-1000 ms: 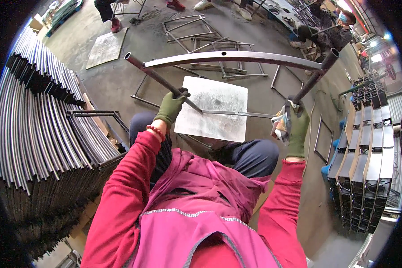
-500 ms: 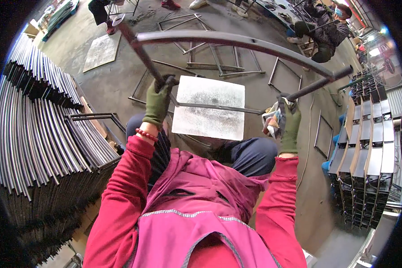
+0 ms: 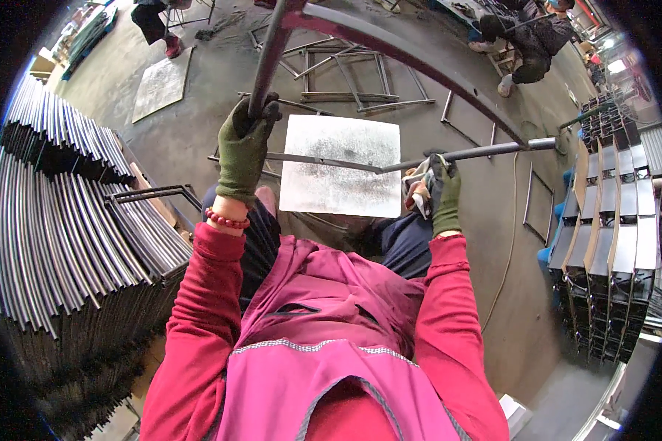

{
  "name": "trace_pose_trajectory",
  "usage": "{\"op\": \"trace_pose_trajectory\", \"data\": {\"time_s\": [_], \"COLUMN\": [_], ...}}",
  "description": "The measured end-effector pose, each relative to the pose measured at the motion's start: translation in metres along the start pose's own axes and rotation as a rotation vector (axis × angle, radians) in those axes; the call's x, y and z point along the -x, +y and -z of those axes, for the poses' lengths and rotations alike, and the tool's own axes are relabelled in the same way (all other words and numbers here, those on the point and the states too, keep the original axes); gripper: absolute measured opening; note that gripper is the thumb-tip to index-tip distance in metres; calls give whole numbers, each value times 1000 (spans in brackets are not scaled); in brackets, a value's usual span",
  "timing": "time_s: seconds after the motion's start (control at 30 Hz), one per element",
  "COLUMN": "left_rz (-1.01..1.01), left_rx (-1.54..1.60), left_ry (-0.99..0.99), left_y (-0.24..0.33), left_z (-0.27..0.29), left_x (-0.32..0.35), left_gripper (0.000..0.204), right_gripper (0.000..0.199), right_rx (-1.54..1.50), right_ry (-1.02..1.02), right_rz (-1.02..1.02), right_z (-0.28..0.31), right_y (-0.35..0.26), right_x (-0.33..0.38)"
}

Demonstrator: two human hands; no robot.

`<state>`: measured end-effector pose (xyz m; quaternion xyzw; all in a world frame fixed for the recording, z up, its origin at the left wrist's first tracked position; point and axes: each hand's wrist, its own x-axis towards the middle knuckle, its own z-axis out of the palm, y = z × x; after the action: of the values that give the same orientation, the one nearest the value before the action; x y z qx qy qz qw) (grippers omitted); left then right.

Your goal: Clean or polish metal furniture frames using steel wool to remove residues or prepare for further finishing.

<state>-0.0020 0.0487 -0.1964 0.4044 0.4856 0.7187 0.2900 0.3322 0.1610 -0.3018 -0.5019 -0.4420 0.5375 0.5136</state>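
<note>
A dark metal tube frame (image 3: 412, 53) with two side tubes and crossbars is held up in front of me, tilted. My left hand (image 3: 246, 143), in a green and black glove, is closed round its left tube. On the right tube, my gloved right hand (image 3: 440, 187) is closed, with a patterned cloth (image 3: 418, 189) bunched between the palm and the metal. Below the frame lies a white, black-speckled board (image 3: 331, 195), between my knees. The frame's top left corner runs out of the picture.
Long metal tubes (image 3: 73, 242) stand densely stacked at my left. Several tube frames (image 3: 346, 81) lie on the floor ahead. Stacked panels (image 3: 614, 213) rise at the right, near a thin cable (image 3: 509, 257). A person (image 3: 529, 44) sits at the far right; another speckled board (image 3: 162, 84) lies far left.
The frame has tilted, its left side rising nearer and its right side swinging lower. My right hand, with the cloth, has moved left along the right tube toward the crossbar.
</note>
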Motion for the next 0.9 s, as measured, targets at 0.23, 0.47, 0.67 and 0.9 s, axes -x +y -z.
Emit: {"op": "trace_pose_trajectory", "data": {"time_s": [0.23,0.47,0.67,0.9], "left_rz": [40,27,8,30], "left_rx": [-4,-76,-94,-38], "left_ry": [-10,-11,-50,-84], "left_y": [-4,1,-5,-12], "left_z": [-4,-6,-5,1], "left_x": [4,7,6,7], "left_gripper": [21,20,24,26], "right_gripper": [20,20,16,22], "right_rx": [108,84,208,95], "right_ry": [63,-10,67,101], "right_rz": [48,55,143,84], "right_z": [4,19,30,12], "right_y": [-4,25,35,9], "right_x": [0,-13,-20,-2]}}
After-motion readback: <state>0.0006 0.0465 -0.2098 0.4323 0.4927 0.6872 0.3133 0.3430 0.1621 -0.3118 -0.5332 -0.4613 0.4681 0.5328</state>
